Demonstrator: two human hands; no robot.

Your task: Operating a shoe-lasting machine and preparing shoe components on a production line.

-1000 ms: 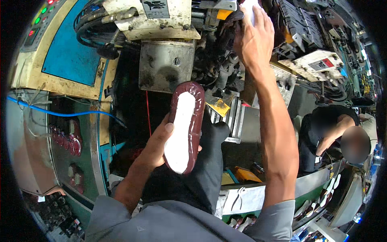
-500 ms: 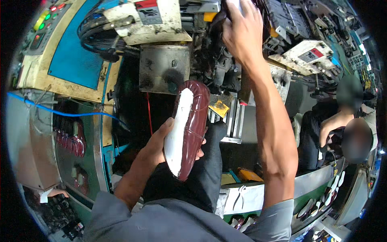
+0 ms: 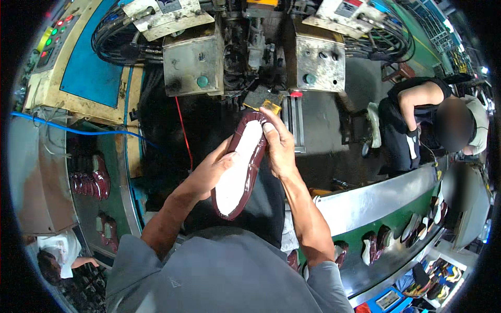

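A glossy dark red shoe upper [image 3: 235, 180] is held in front of my body, tilted, with its white underside turned up. My left hand [image 3: 213, 168] is closed round the shoe's left side, its thumb lying on the white underside. At the far end, my right hand [image 3: 279, 143] grips the rim, with the thumb pressed near the gathered edge. The fingers beneath the shoe are partly hidden. Just beyond the shoe is the machine, with a metal box bearing a green button [image 3: 202, 81] on the left and another box [image 3: 319, 65] on the right.
At left stands a cream and blue cabinet [image 3: 94, 68] with a blue hose [image 3: 78, 132] across it. Dark red shoes [image 3: 94, 180] lie on the left green belt; more shoes [image 3: 377, 244] line the right belt [image 3: 360, 224]. Other people [image 3: 404, 122] work at the right and lower left.
My right hand has come down from the machine to the shoe's far end. The shoe has turned so that more of its white underside shows. My view has shifted to the right.
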